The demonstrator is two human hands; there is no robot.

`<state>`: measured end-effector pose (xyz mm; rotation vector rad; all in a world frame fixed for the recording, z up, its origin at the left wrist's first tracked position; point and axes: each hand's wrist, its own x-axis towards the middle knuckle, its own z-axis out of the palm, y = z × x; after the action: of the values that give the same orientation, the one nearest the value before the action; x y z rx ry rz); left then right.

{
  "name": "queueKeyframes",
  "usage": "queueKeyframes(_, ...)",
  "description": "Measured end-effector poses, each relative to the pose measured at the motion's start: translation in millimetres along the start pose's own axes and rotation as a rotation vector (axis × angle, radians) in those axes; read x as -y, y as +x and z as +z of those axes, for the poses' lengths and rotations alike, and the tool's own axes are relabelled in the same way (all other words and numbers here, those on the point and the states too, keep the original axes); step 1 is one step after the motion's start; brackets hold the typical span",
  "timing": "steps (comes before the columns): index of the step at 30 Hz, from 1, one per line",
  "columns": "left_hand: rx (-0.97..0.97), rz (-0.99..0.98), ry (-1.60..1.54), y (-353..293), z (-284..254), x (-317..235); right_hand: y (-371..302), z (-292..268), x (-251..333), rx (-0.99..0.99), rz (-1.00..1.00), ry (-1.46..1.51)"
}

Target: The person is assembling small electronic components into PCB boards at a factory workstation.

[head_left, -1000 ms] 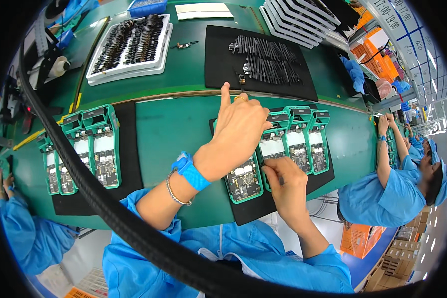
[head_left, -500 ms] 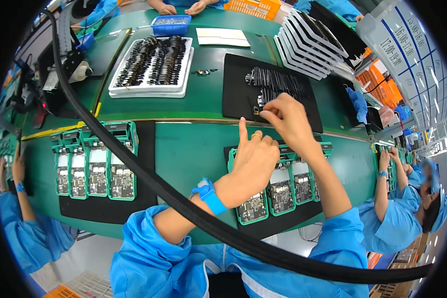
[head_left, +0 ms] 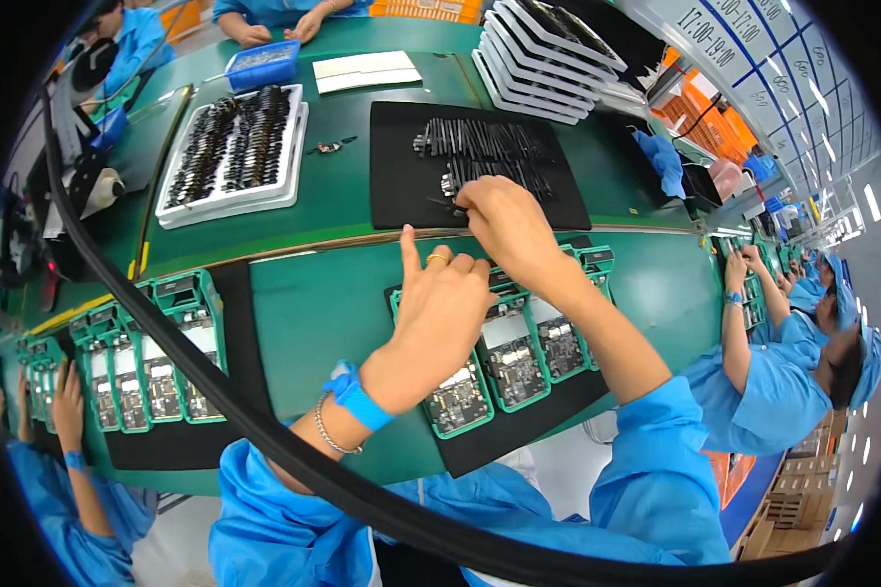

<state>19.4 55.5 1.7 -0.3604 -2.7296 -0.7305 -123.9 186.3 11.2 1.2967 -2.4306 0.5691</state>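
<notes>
My left hand (head_left: 440, 308) hovers over the upper part of the green frames, index finger stretched up and the other fingers curled. Its thumb and whatever it may grip are hidden beneath. My right hand (head_left: 514, 227) reaches to the near edge of the black mat (head_left: 401, 161), thumb and fingertips pinched at a thin black strip (head_left: 448, 205). On that mat lie rows of similar black strips (head_left: 485, 142) with small silver ends. Below my hands, green frames (head_left: 507, 364) hold circuit boards, partly covered by my left hand and right forearm.
At left stand more green frames with boards (head_left: 162, 377). A white tray of dark parts (head_left: 235, 147), a blue bin (head_left: 262, 66), a white pad (head_left: 367, 70) and stacked white trays (head_left: 543, 64) lie farther off. A thick black cable (head_left: 264, 421) crosses the view. Co-workers sit around.
The view has shifted, so the table's things sit farther left in the picture. My right hand stays at the mat's near edge, pinching; my left hand keeps its raised index finger.
</notes>
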Motion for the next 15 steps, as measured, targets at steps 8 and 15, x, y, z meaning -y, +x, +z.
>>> queueKeyframes(8,-0.004,-0.016,0.074,2.6,-1.5,-1.6,-111.5,-77.0,48.2,-0.092,0.385,0.264)
queueKeyframes(15,0.039,-0.017,0.149,1.7,-10.9,-7.7,-177.3,-61.6,71.6,-0.248,0.503,0.138)
